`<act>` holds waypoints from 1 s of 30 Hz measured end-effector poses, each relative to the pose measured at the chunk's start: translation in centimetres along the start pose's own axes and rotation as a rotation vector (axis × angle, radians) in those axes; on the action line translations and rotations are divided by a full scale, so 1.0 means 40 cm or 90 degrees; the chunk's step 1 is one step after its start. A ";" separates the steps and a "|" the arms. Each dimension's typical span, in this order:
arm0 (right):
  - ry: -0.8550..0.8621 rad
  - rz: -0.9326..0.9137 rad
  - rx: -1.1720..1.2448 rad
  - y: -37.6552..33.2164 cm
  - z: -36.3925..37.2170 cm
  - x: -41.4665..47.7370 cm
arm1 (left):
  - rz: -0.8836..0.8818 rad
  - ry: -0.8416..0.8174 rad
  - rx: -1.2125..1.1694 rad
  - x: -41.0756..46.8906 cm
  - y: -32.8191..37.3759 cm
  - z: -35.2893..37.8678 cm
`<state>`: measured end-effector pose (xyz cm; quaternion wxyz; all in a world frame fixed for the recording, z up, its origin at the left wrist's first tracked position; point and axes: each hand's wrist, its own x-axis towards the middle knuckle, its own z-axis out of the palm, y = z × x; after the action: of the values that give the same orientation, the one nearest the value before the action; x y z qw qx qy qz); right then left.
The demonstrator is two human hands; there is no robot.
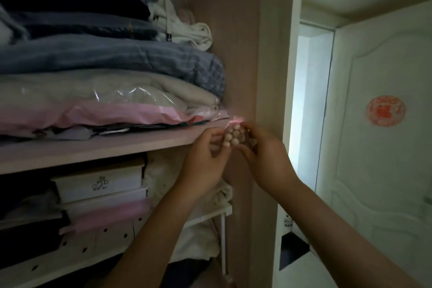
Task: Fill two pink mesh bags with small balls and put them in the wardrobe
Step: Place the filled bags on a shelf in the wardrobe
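Observation:
A pink mesh bag (235, 134) packed with several small tan balls is held between both hands at the right end of the wardrobe shelf (98, 149). My left hand (205, 161) pinches its left side. My right hand (266, 156) grips its right side and partly covers it. The bag's pink gathered top (236, 120) sticks up just above the shelf's front edge. Only one bag is visible.
Folded blankets and bedding (112, 82) are stacked on the shelf, filling it almost to the pink side wall (236, 54). Below stand white boxes (98, 184) and a small white rack (210, 215). A white door (378, 135) is at the right.

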<state>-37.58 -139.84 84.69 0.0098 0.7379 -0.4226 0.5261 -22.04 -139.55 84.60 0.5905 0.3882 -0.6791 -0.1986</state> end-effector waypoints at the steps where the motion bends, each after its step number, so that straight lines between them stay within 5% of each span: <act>1: 0.009 -0.001 -0.009 -0.008 -0.007 0.028 | 0.016 0.005 0.019 0.015 0.013 -0.005; 10: -0.060 0.109 -0.086 -0.004 0.008 0.182 | 0.200 -0.005 0.252 0.115 0.038 -0.027; 15: -0.097 0.137 -0.174 0.010 0.032 0.209 | 0.214 -0.107 0.389 0.153 0.002 -0.016; 23: 0.030 -0.032 -0.236 0.036 0.031 0.156 | 0.203 -0.149 0.467 0.180 -0.011 -0.018; 30: -0.085 -0.122 -0.196 0.060 0.060 0.144 | 0.138 -0.229 0.494 0.212 0.018 -0.003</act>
<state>-36.75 -146.01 87.12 0.1447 0.7978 -0.4257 0.4017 -22.13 -145.51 90.64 0.2907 0.4670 -0.8322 0.0693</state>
